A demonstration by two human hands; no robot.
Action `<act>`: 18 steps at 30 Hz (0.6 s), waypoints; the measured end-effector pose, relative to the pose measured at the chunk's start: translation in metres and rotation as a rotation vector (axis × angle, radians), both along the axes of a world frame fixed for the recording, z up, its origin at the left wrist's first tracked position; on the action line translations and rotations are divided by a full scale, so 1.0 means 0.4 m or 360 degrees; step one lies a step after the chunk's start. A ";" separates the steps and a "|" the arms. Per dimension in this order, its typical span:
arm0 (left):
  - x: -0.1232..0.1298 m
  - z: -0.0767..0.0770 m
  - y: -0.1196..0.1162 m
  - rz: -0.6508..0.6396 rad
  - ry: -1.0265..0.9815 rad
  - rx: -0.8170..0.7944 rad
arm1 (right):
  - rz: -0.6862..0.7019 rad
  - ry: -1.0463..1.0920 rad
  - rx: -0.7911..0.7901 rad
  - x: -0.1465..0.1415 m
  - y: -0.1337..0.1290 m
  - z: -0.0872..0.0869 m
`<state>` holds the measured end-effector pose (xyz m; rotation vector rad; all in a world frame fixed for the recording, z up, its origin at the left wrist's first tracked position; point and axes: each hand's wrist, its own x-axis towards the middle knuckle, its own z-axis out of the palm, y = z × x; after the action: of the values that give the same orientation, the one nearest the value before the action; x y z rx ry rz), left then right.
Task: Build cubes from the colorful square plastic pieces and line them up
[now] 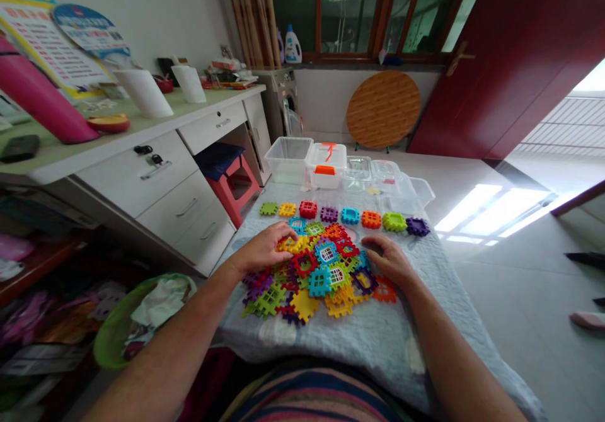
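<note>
On the cloth-covered table [378, 346] lies a heap of colourful plastic tiles [326, 255] with notched edges. My left hand [271, 244] is at the heap's upper left, its thumb and fingers closed round a yellow tile [292, 244]. At the right side of the heap, my right hand [388, 257] hovers or rests with its fingers apart and holds nothing. Behind the heap runs a row of tile stacks, among them a green one [269, 208], a red one [308, 209], an orange one [371, 219] and a purple one [418, 226].
Clear plastic boxes stand at the table's far edge, one open [289, 157] and one with orange clips [327, 167]. A desk [161, 170] and a red stool [234, 186] are at the left. A green basket [111, 340] sits low at the left.
</note>
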<state>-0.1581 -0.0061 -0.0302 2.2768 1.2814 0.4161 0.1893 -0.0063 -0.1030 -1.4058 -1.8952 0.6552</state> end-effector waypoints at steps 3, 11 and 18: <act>-0.023 0.007 0.009 -0.0073 0.0047 -0.0052 | 0.0001 0.0005 0.0000 -0.002 0.000 0.001; -0.015 -0.016 0.025 -0.0099 0.0339 -0.0075 | 0.0007 -0.0027 -0.0001 -0.002 -0.001 0.007; -0.002 -0.006 0.023 0.0006 0.0210 -0.0031 | -0.0004 -0.0018 0.0005 0.000 0.000 -0.001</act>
<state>-0.1588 0.0030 -0.0325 2.3189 1.3477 0.2570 0.1894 -0.0063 -0.1034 -1.4125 -1.9021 0.6443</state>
